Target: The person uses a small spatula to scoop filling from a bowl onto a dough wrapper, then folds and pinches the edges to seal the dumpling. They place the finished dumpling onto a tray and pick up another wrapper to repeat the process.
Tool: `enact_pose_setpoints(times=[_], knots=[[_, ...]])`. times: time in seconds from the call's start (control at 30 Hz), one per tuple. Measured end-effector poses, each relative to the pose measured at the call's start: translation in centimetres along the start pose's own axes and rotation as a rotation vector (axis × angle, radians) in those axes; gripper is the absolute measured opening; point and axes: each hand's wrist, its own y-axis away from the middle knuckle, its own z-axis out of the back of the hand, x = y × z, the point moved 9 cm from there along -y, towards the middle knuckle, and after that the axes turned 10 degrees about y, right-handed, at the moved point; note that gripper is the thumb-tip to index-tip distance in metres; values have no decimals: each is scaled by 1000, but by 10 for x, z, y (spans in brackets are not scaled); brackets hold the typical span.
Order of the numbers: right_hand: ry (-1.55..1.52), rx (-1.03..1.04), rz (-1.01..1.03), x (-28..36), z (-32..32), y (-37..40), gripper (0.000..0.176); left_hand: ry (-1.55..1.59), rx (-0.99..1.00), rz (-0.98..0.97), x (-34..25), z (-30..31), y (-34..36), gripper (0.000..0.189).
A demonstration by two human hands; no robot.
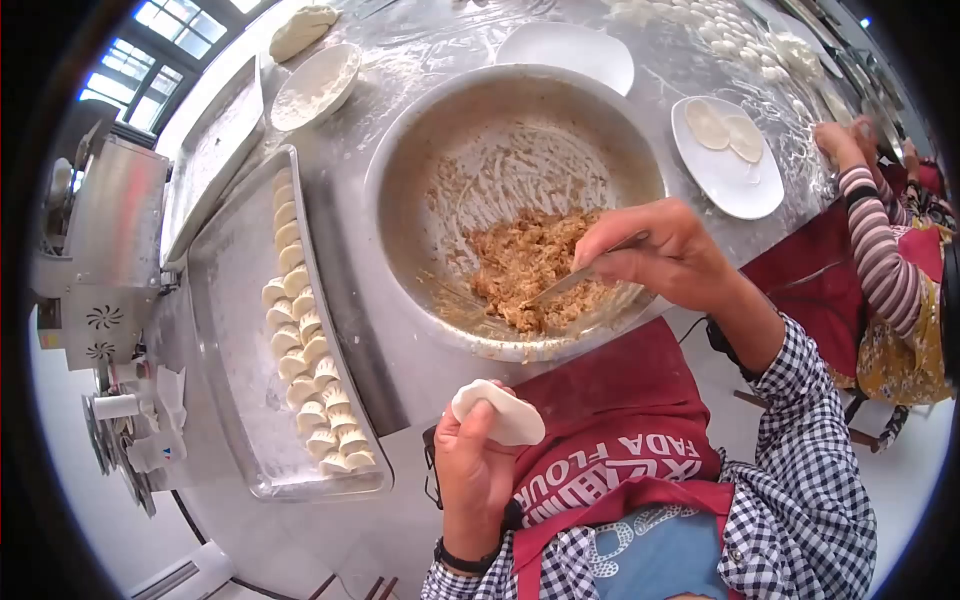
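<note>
My left hand (pixel 477 470) holds a round white dough wrapper (pixel 515 420) in front of the red apron, thumb on its face. My right hand (pixel 665 250) is closed round a thin metal utensil (pixel 600 267), over the right side of a large metal bowl (pixel 400 120). The utensil's tip touches the brown minced filling (pixel 515 270) at the bottom of the bowl. To the left, a metal tray (pixel 235 370) bears several folded dumplings (pixel 318 350) in rows along its right side.
A white plate (pixel 760 190) with two wrappers lies right of the bowl. Behind are another white plate (pixel 570 55), a bowl of flour (pixel 318 90), a dough lump (pixel 302 32) and small dough pieces (pixel 725 25). Another person's hands and striped sleeve (pixel 880 240) are at the right.
</note>
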Motion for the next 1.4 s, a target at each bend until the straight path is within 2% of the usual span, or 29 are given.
enact_pose_setpoints(times=[0.1,0.5,0.73,0.8,0.93,1.0,1.03,1.1,1.17,1.23,1.27,1.4], knots=[[-161,-53,-87,-10,5,7,8,-33,-33,-36,-3,-2,1,23],[-354,-205,-306,-25,25,11,12,-43,1,-72,-6,0,-4,24],[-522,-295,-283,-31,40,17,13,33,88,-23,-14,-23,-4,29],[-591,-390,-237,-26,48,24,13,-18,96,-64,-19,-33,-5,32],[-580,-421,-167,-9,50,34,13,16,171,-41,-17,-54,-11,36],[-472,-503,-13,16,54,44,13,51,186,3,-10,-62,-15,38],[-474,-499,-13,19,50,47,13,52,184,-1,-9,-65,-17,38],[-205,-486,198,47,45,56,12,107,234,51,-2,-76,-18,39],[-183,-473,273,55,37,63,11,115,216,59,0,-81,-19,39],[307,-334,469,85,17,69,12,124,202,69,1,-82,-22,39],[432,-303,558,96,8,69,14,137,229,70,1,-84,-22,39],[616,-239,716,106,-20,77,17,149,220,50,-1,-85,-24,39]])
